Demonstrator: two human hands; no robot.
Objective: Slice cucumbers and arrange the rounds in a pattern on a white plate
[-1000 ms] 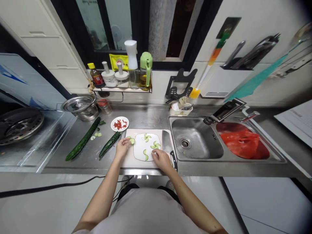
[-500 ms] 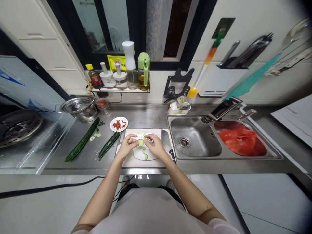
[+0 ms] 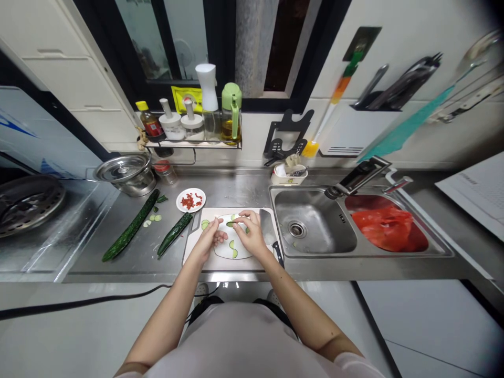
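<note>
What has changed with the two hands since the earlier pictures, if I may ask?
The left hand moved rightward over the plate, and the right hand moved inward and away from the body. The cucumber slice, between both hands half a second ago, is now at the right hand's fingertips; the left hand appears to have let go. The two whole-looking cucumbers and dish of red pieces stayed put.

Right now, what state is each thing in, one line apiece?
Right hand, pinching a cucumber piece
Left hand, partly curled, grip unclear
Square plate, partly covered with slices
Knife, lying on the board
Red bits, chopped
Pot, lidded
Faucet, no flow visible
</note>
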